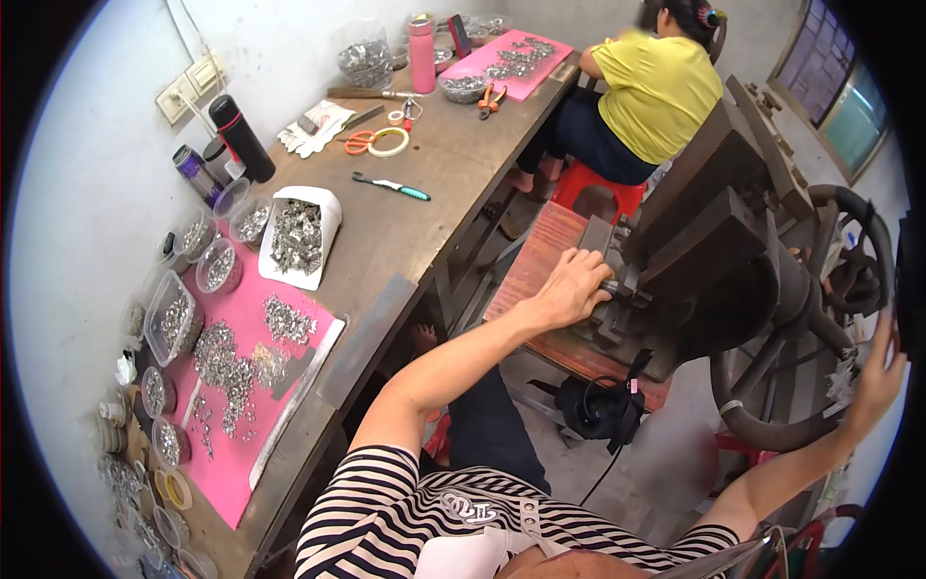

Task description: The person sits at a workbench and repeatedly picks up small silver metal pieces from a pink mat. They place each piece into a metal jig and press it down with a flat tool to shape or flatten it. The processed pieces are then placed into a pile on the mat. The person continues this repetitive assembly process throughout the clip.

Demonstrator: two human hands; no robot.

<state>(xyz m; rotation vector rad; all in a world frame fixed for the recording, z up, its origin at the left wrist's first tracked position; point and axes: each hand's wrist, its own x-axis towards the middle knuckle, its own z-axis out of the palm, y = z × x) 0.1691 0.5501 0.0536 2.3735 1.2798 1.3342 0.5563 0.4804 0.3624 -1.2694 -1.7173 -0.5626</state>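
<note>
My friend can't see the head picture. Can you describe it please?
A person in a striped shirt works at a dark machine, left hand at its metal parts, right hand near its big handwheel. Small shiny pieces lie on a pink mat on the worktable; a co-worker in yellow sits beyond.

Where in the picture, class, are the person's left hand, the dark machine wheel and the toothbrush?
Left hand (pixel 574 289): head view, on the back of the hand.
Dark machine wheel (pixel 769 433): head view, on the lower part of its rim.
Toothbrush (pixel 394 186): head view, on its handle.
</note>
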